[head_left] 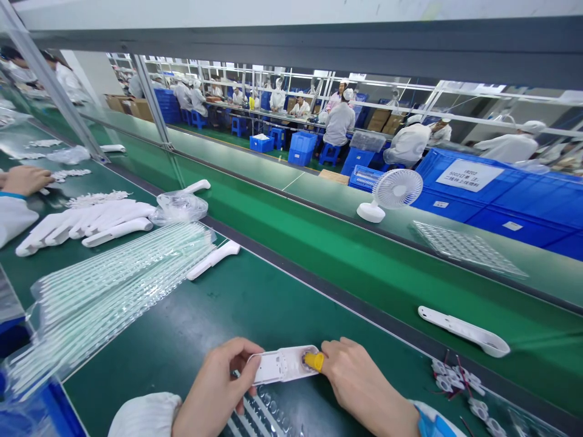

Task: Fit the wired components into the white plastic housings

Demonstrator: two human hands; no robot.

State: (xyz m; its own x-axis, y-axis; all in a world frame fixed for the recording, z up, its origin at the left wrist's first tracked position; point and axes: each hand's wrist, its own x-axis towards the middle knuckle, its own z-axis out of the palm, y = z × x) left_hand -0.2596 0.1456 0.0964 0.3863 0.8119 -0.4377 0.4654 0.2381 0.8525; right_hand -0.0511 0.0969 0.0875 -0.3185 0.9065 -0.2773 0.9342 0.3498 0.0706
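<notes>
My left hand (223, 379) is closed around the left end of a white plastic housing (273, 366), held just above the green table (182, 328), thumb on its top face. My right hand (350, 370) grips the right end, its fingers curled. A yellow tube-like piece (314, 362), perhaps a finger cot, reaches from this hand into the housing's round recess; I cannot tell exactly what it is. Beneath the hands lies a clear plastic sheet with pale strips (262, 416), partly hidden.
Bagged pale strips (122, 285) and stacked white handles (100, 221) lie left, near a co-worker's hand (27, 180). On the green belt (291, 233) rests a white housing (462, 329). Small wired white parts (455, 379) sit right. A white fan (396, 189) stands beyond.
</notes>
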